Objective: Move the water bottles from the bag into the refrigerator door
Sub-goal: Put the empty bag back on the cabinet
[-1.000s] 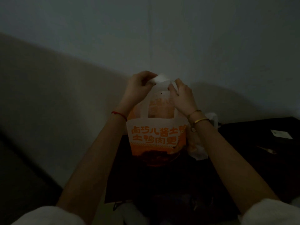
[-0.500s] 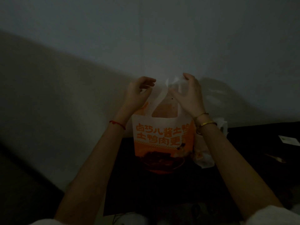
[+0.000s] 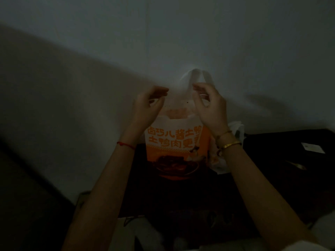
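Dark table at mid-frame holds the bag; its knot is now undone, left hand and right hand loosely curled, pulling the handles apart, bottles next.

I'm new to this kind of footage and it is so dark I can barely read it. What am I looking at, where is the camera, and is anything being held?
No machine here: these are a person's two bare arms, filmed by one wide-angle camera worn on their head, looking forward and down. The left hand and right hand are raised at the top of a white and orange plastic bag with printed orange characters. The bag stands on a dark surface against a pale wall. Its looped handles stick up between the hands. The fingers are curled at the handles, but the dim, blurred picture does not show whether they grip. A crumpled white bag lies behind the right wrist. No bottles or refrigerator are visible.
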A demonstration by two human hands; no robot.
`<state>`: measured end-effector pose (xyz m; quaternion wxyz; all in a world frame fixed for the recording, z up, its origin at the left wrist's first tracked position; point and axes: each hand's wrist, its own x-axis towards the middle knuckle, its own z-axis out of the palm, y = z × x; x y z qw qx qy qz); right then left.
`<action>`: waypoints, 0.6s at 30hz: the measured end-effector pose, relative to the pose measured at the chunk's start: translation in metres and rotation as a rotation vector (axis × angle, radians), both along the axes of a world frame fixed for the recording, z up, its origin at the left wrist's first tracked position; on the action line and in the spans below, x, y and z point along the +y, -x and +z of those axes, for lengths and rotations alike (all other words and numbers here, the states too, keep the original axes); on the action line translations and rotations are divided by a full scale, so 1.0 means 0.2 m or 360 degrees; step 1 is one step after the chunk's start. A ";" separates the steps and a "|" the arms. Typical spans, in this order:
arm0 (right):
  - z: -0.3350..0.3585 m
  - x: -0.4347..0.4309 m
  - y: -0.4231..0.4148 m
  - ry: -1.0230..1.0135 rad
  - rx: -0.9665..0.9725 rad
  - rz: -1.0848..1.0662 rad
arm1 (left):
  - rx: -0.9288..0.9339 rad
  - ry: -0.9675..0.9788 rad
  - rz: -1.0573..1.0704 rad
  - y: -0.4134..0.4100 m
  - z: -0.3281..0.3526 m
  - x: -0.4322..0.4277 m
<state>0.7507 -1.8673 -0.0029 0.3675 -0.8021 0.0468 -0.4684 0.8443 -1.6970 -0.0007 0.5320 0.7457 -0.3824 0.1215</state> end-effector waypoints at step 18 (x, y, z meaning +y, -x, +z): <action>-0.32 0.35 0.93 -0.0301 0.0476 0.0590 | 0.0214 0.0136 0.0361 1.23 -0.30 0.47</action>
